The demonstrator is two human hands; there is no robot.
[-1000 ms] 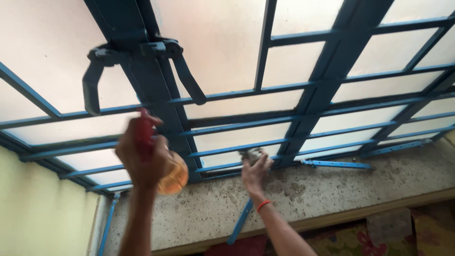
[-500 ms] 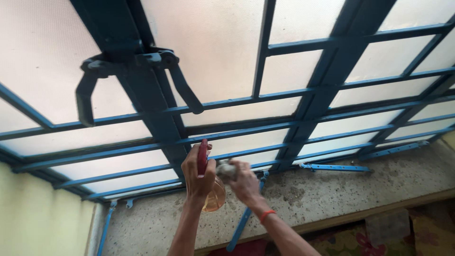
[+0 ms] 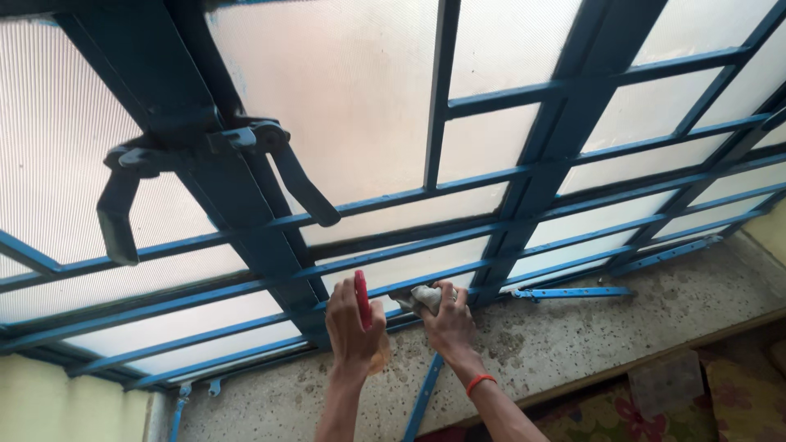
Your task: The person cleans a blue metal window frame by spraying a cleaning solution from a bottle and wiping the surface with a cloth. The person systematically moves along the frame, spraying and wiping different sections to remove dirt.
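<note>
My left hand [image 3: 350, 326] grips a spray bottle [image 3: 365, 315] with a red trigger head and a pale orange body, held up near the bottom of the window. Close beside it, my right hand [image 3: 449, 322] presses a crumpled grey cloth [image 3: 421, 298] against the lower blue window bar [image 3: 458, 278]. An orange band [image 3: 480, 381] sits on my right wrist. The two hands are close together, just above the speckled stone sill [image 3: 573, 336].
A blue metal window frame with frosted glass panes [image 3: 360, 106] fills the view. Two dark latch handles [image 3: 205, 172] hang from the thick frame post at the left. A blue stay bar [image 3: 573, 292] lies on the sill. Patterned fabric [image 3: 655, 409] shows below right.
My left hand with the spray bottle has moved right and down towards my right hand. My right hand with the cloth has shifted slightly left along the lower bar.
</note>
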